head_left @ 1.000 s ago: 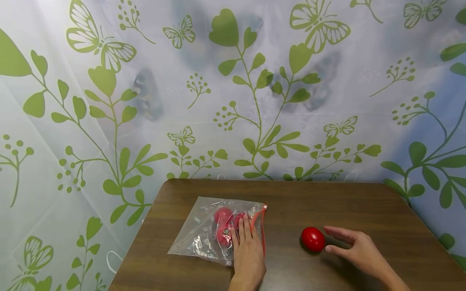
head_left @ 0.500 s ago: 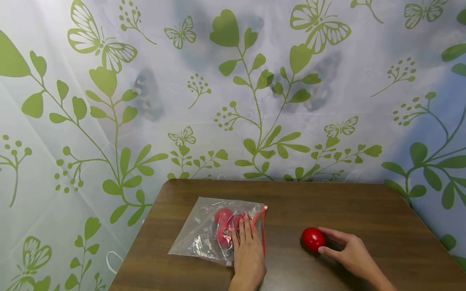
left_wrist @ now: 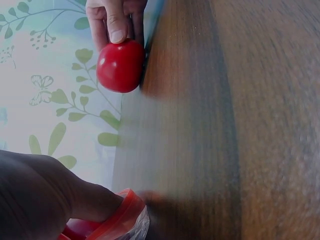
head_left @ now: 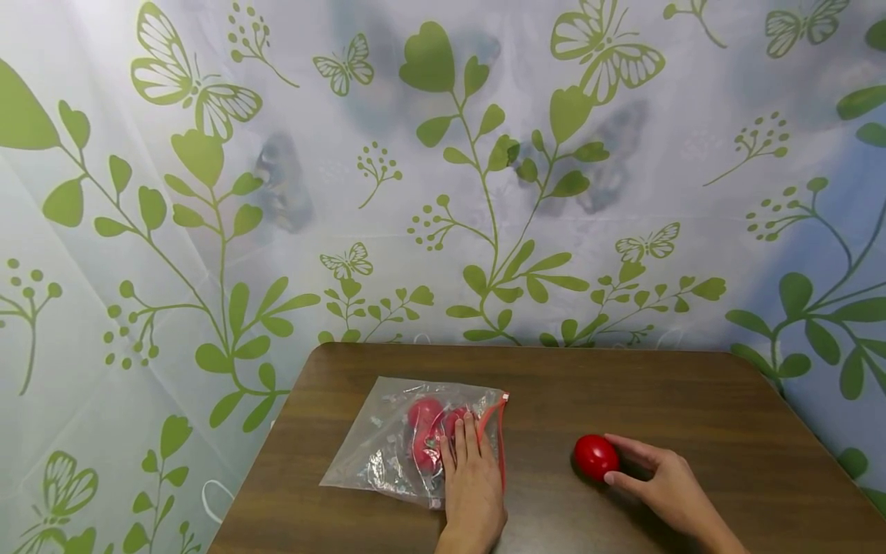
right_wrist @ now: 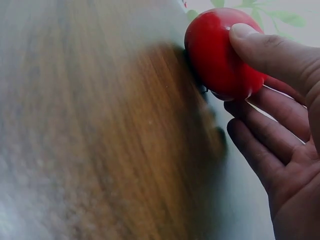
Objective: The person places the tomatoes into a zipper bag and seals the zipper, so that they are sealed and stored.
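Observation:
A glossy red tomato [head_left: 596, 457] rests on the brown wooden table, right of the middle in the head view. My right hand [head_left: 667, 485] pinches it from the right; the right wrist view has the thumb on the near side of the tomato [right_wrist: 215, 55] and fingertips at its far side. My left hand [head_left: 474, 488] lies with straight fingers on a clear zip bag [head_left: 367, 446] with a red-orange zip edge [head_left: 501, 438]. Several round red items [head_left: 425, 435] show through the plastic, partly under the left fingers. The left wrist view catches the bag's red edge [left_wrist: 122, 217] beneath the hand.
The wooden table [head_left: 554, 385] runs back to a pale curtain [head_left: 332, 192] printed with green leaves and butterflies. A white cord loop [head_left: 216, 496] hangs beside the table's left edge. Bare wood separates the bag from the tomato.
My right hand has moved left, from just beside the tomato to pinching it with thumb and fingers. The left hand and the bag have stayed in place.

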The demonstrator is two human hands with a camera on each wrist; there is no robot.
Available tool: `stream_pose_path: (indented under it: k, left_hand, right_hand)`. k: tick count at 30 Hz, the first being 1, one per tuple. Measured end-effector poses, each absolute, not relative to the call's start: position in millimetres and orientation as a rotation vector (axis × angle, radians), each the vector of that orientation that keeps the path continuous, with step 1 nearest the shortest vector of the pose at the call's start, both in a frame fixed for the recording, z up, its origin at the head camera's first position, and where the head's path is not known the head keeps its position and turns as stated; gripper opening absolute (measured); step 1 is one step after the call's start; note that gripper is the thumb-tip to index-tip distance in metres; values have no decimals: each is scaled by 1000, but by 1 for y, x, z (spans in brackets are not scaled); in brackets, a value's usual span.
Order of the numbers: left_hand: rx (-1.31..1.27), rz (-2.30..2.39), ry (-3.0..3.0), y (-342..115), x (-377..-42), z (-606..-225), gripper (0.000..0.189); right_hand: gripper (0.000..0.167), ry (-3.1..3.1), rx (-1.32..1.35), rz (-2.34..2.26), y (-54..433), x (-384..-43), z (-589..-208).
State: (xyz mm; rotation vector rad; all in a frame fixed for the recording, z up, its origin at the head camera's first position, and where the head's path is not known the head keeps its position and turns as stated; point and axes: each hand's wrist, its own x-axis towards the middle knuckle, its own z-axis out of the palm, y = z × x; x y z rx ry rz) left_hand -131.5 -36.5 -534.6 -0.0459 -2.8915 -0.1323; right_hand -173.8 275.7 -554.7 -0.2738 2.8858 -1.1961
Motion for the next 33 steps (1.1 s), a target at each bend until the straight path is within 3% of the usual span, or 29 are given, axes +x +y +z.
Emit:
stream_pose_path:
  k: [17, 33]
  left_hand:
    - [-45, -137, -2935, -37, -131, -535, 111]
    - [-45, -131, -2949, -37, -132, -533, 114]
  right_hand:
    - [61, 2865, -322, -1266, 267, -172, -551]
    - [57, 2748, -521, -1466, 228, -180, -553]
